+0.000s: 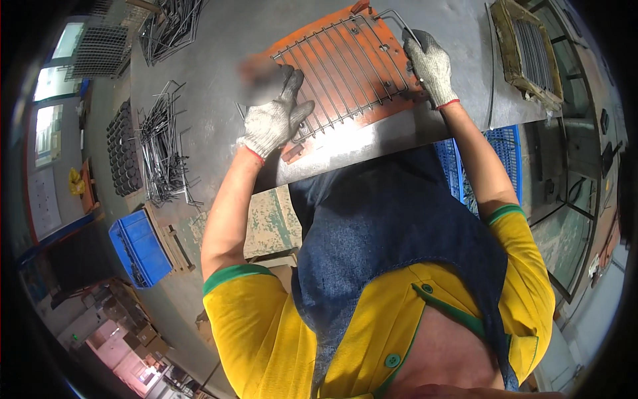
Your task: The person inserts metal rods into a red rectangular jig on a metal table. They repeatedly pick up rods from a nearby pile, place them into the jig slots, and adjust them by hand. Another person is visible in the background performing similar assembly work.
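A wire rack (342, 73) of parallel metal rods lies over an orange fixture plate (325, 50) on the metal workbench. My right hand (432, 70), in a pale knit glove with a dark palm and red cuff, closes on a bent metal rod (393, 13) at the rack's right end. My left hand (276, 116), gloved alike, rests at the rack's left edge with thumb and finger apart. A thin rod end (240, 112) shows just left of that hand; whether the hand touches it is unclear. A blurred patch hides what lies beyond these fingers.
Heaps of bent wire pieces (163, 149) lie along the bench's left side. At the right stands a wooden tray (531, 50) of metal rods. Blue crates sit below the bench, one on the left (141, 249) and another on the right (505, 156).
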{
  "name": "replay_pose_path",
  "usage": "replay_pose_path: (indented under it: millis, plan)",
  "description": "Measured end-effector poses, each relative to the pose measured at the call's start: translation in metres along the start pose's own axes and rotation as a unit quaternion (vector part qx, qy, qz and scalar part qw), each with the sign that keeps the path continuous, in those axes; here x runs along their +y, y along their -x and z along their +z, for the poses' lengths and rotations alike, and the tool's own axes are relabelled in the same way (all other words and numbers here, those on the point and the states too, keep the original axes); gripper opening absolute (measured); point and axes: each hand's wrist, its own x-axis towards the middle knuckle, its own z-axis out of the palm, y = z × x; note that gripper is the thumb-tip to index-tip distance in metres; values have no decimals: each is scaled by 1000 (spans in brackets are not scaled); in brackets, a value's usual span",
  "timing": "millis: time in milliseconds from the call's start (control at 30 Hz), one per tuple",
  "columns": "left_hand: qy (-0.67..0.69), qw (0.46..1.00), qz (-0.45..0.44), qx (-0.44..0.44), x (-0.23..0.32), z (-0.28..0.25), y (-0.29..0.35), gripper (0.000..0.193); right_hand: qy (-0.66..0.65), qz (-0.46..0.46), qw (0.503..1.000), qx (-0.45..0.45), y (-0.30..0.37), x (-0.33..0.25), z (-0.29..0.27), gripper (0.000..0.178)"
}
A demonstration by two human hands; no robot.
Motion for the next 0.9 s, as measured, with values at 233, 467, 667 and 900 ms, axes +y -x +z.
replay_pose_path:
  millis: [233, 467, 667, 900]
  plan:
    - [55, 997, -55, 1, -1, 3, 15, 60, 52, -11, 999, 11, -1, -3, 1, 38]
    - [241, 900, -263, 249, -1, -14, 37, 34, -22, 63, 998, 12, 6, -19, -6, 35]
    - [79, 738, -611, 275, -114, 10, 172, 40, -33, 77, 996, -5, 1, -10, -2, 36]
    - [-44, 576, -816, 35, -103, -29, 252, 51, -17, 106, 994, -1, 4, -16, -5, 38]
